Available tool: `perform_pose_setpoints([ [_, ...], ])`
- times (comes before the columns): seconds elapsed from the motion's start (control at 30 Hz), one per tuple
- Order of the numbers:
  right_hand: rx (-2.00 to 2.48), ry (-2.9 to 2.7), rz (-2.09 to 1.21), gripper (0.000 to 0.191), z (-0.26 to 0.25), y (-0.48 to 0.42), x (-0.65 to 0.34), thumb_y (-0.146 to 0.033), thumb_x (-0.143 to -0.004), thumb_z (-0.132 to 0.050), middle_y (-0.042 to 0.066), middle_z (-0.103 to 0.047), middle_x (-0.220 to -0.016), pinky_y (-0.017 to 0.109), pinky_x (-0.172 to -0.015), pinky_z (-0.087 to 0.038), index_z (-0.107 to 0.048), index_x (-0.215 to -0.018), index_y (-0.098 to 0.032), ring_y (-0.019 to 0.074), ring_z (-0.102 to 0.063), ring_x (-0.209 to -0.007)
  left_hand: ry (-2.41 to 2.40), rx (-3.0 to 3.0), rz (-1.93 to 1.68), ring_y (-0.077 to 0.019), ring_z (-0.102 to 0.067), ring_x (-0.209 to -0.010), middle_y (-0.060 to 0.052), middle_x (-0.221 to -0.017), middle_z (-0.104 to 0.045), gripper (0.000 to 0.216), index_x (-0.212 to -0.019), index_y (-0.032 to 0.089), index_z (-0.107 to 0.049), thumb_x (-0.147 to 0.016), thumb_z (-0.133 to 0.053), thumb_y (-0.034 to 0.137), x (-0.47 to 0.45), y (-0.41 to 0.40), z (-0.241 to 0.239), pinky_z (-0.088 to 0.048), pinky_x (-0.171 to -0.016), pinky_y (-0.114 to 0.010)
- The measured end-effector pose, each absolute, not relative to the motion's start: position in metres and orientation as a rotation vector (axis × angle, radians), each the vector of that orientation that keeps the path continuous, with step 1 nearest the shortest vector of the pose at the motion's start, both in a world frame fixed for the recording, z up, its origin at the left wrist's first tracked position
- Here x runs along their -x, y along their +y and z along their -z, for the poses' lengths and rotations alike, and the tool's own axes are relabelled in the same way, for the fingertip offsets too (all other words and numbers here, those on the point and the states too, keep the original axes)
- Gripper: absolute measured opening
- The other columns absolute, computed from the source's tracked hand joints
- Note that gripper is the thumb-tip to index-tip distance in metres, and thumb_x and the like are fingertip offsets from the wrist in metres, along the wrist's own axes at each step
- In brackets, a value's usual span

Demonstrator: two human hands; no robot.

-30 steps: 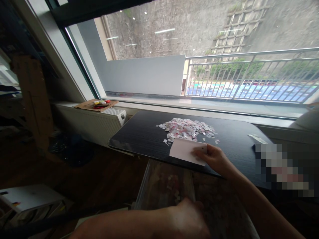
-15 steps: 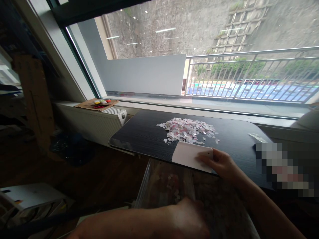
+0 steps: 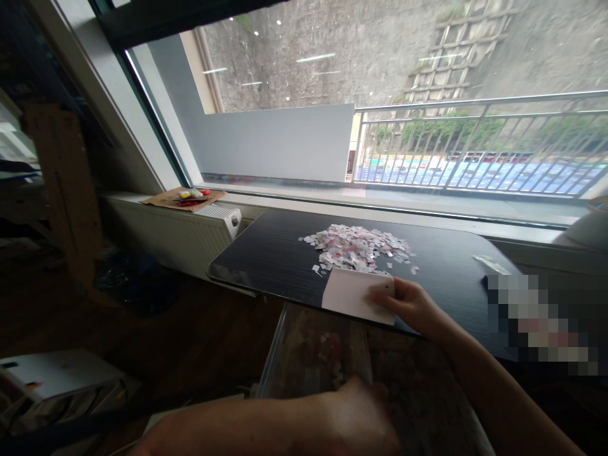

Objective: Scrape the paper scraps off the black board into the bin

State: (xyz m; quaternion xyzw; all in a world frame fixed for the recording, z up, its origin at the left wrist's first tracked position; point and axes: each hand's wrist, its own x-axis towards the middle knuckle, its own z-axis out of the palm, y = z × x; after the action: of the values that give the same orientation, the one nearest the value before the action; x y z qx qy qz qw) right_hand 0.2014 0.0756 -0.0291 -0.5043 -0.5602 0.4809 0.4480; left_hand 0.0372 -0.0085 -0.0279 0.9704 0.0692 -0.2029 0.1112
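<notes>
Where right fingers (image 3: 403,293) close, they pinch card (image 3: 348,294).

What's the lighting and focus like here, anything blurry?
Head view: the window is bright, the wooden floor very dark; head view: white streaks, probably reflections, on that window; head view: the left hand is soft and fades into shadow, the right hand has smeared fingers over the white card.

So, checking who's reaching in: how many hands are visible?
2: right hand, holding a white card at the black table; left hand, lower, by the clear bin. The pixelated patch may hide others.
</notes>
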Motion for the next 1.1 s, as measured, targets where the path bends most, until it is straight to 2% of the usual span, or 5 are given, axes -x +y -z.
perform_pose_setpoints([
  [0.13, 1.281, -1.388, -1.182, 0.056, 0.017, 0.061, -0.209, -0.069, -0.057, -0.087, 0.005, -0.079, -0.075, 0.03, -0.058, -0.056, -0.08, -0.081, -0.019, 0.0194, -0.069, -0.064, 0.204, -2.856, 0.555, -0.0237, -0.065, -0.076, -0.005, -0.062, -0.064, 0.031, -0.049, 0.015, -0.053, -0.076, -0.07, 0.016, -0.035, -0.01, 0.037, -0.048, -0.053, -0.031],
  [0.4, 1.333, -1.291, -1.167, 0.058, 0.015, 0.046, -0.214, -0.07, -0.055, -0.087, 0.006, -0.08, -0.078, 0.031, -0.061, -0.056, -0.08, -0.083, -0.02, 0.0209, -0.07, -0.067, 0.262, -2.83, 0.556, -0.0218, -0.063, -0.075, -0.005, -0.061, -0.061, 0.03, -0.051, 0.015, -0.05, -0.076, -0.067, 0.012, -0.031, -0.011, 0.021, -0.041, -0.047, -0.028],
  [0.73, 1.283, -1.312, -1.105, 0.048, 0.02, 0.071, -0.202, -0.059, -0.06, -0.089, 0.004, -0.08, -0.078, 0.029, -0.062, -0.056, -0.08, -0.085, -0.02, 0.0189, -0.07, -0.066, 0.253, -2.811, 0.625, -0.0256, -0.066, -0.088, -0.006, -0.068, -0.066, 0.026, -0.056, 0.015, -0.054, -0.08, -0.065, 0.016, -0.032, -0.01, 0.014, -0.047, -0.053, -0.032],
  [0.9, 1.251, -1.315, -1.167, 0.047, 0.025, 0.074, -0.201, -0.059, -0.059, -0.09, 0.005, -0.08, -0.078, 0.03, -0.063, -0.057, -0.08, -0.083, -0.019, 0.0203, -0.072, -0.068, 0.211, -2.822, 0.577, -0.0239, -0.066, -0.08, -0.007, -0.071, -0.067, 0.022, -0.059, 0.014, -0.059, -0.081, -0.063, 0.013, -0.033, -0.01, 0.023, -0.049, -0.055, -0.032],
  [1.1, 1.245, -1.295, -1.133, 0.047, 0.023, 0.084, -0.2, -0.059, -0.061, -0.09, 0.004, -0.081, -0.082, 0.03, -0.065, -0.058, -0.08, -0.087, -0.02, 0.0191, -0.071, -0.069, 0.252, -2.827, 0.548, -0.0242, -0.065, -0.078, -0.005, -0.057, -0.059, 0.03, -0.053, 0.015, -0.052, -0.079, -0.065, 0.014, -0.031, -0.01, 0.02, -0.05, -0.054, -0.031],
])
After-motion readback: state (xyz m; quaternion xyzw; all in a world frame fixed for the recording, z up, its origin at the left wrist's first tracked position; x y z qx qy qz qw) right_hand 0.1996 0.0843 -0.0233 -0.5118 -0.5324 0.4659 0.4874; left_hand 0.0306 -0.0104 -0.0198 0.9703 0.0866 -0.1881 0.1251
